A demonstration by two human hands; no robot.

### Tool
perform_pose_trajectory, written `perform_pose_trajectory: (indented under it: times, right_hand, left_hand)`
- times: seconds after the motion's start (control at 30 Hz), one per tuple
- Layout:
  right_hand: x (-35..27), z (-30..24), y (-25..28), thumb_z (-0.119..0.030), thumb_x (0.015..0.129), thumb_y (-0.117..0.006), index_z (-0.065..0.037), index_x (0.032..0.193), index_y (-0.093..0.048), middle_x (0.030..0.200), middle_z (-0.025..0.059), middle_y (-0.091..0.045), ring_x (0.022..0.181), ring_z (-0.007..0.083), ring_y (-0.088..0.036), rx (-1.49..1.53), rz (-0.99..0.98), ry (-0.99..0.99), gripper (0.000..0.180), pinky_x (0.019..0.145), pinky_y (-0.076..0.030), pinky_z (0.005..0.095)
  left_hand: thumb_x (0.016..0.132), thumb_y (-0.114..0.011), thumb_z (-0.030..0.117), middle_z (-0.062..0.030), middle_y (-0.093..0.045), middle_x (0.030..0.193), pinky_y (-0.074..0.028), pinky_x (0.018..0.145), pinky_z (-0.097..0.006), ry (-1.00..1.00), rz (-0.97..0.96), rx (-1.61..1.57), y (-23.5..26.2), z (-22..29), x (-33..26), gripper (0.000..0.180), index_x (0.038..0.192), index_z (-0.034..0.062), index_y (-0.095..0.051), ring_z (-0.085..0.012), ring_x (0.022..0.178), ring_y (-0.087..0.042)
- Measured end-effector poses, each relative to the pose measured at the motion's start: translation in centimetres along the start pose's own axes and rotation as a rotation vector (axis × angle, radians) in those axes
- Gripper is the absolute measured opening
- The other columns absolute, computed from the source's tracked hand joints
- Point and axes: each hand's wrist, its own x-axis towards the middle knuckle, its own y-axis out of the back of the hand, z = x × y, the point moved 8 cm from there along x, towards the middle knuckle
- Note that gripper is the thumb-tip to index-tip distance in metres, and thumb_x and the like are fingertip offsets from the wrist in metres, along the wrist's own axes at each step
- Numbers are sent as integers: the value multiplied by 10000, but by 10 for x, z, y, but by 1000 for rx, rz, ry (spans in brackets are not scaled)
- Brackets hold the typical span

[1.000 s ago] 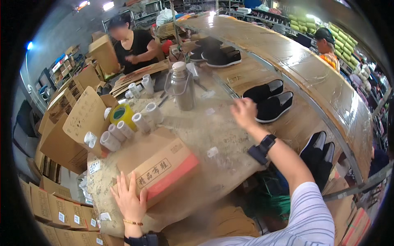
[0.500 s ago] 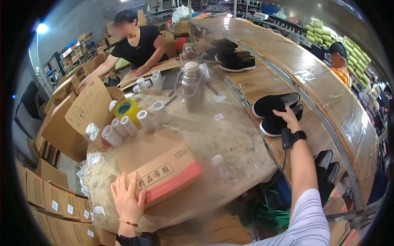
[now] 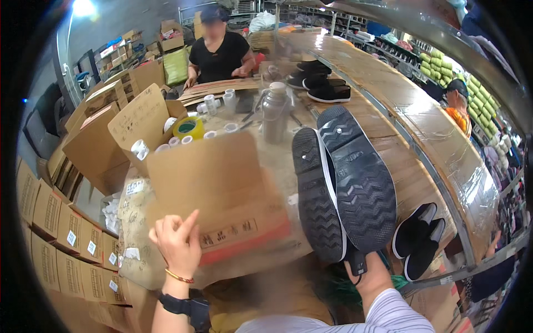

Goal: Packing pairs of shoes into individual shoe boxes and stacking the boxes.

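Observation:
My right hand (image 3: 371, 272) holds a pair of black cloth shoes (image 3: 361, 183), raised over the table's right side with their dark treaded soles turned up. Most of that hand is hidden behind the shoes. A brown shoe box (image 3: 244, 233) with a red lower band lies on the table, its cardboard lid (image 3: 205, 172) standing up. In front of the box's left corner is my left hand (image 3: 177, 244), fingers loosely bent and thumb apart, with nothing visible in it.
Label rolls (image 3: 211, 104), yellow tape (image 3: 189, 127) and a grey flask (image 3: 275, 114) stand farther back on the table (image 3: 136, 222). More black shoes (image 3: 417, 238) lie on the wooden shelf at right. Stacked cartons (image 3: 69, 236) fill the left. A person (image 3: 219, 58) stands across the table.
My right hand has lifted the pair of shoes off the shelf and brought it left, soles up. The box lid has risen. My left hand has come off the box front and bent its fingers.

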Motion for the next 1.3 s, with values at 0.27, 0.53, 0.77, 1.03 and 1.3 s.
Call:
perform_pose_trajectory:
  times: [0.27,0.53,0.77,1.03,1.3]
  right_hand:
    - [-32,52,-43,-223,921,-527,-11,1119,-569,986,120,-638,874,231,-627,96,-33,-23,293,755,-519,314]
    - [-20,85,-95,-255,949,-482,-8,1144,-543,1008,145,-627,873,253,-629,36,-74,-27,321,747,-536,328]
    - [-9,67,-201,-151,940,-498,15,1152,-527,1021,122,-636,886,216,-629,-461,-126,340,271,786,-541,351]
    - [23,125,-263,-71,747,-651,-39,794,-617,979,118,-645,946,293,-601,-1653,-745,896,67,826,-469,407]
    - [80,90,-142,-103,818,-600,-42,1006,-591,1066,206,-583,949,373,-567,-1662,33,574,197,797,-469,414]
  left_hand:
    - [701,-683,113,-15,-561,868,-314,808,-387,63,-18,-190,-19,11,-56,282,964,212,-717,-208,895,-508]
    - [883,-602,71,-110,-461,1327,-319,1040,-306,382,-136,-1294,-28,39,-28,600,1382,-43,-290,-170,1206,-430]
    - [692,-673,38,-98,-583,951,-486,745,-394,-246,-138,-313,-13,-12,-26,444,1122,145,-643,-300,865,-576]
    - [739,-653,53,-68,-639,854,-526,665,-379,-299,-334,-502,-30,-14,-36,204,932,101,-695,-299,748,-630]
    - [737,-726,121,-175,-511,1240,-424,969,-392,160,-8,-439,-35,-137,-14,734,1389,118,-389,-320,1143,-503]
